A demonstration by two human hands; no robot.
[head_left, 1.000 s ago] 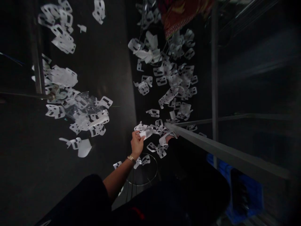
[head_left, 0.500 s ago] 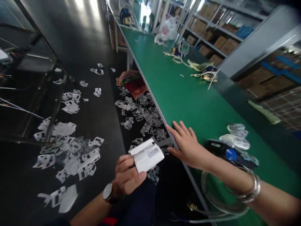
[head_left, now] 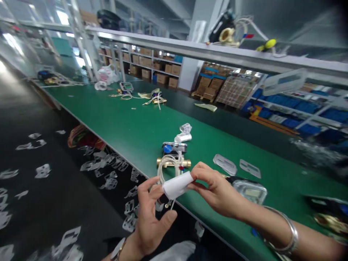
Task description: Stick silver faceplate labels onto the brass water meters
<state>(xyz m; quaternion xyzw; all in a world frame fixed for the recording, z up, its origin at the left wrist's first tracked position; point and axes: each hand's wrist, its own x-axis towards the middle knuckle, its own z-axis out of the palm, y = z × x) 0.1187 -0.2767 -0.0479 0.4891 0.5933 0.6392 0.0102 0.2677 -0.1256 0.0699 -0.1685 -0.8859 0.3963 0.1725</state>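
A curled white label sheet (head_left: 177, 185) is held over the front edge of the green worktop. My right hand (head_left: 216, 188) pinches its right end between thumb and fingers. At the other end, the fingers of my left hand (head_left: 150, 217) touch the sheet while the thumb stands well apart. Just behind the sheet lies a meter (head_left: 174, 148) with a blue round mark, brass pipe ends and a coiled white cable (head_left: 166, 162). To the right of my right hand sits another meter with a clear window (head_left: 251, 192), partly hidden by my forearm.
Two label rolls (head_left: 183, 137) and two flat clear frames (head_left: 225, 164) lie on the green worktop (head_left: 116, 125). More brass-fitted parts (head_left: 159, 99) are farther back. A metal shelf (head_left: 163, 40) crosses above. Cut label scraps (head_left: 110, 180) litter the dark floor at left.
My view has swung up and to the right. My right hand has left the table edge and taken hold of the label sheet; my left thumb has come off it.
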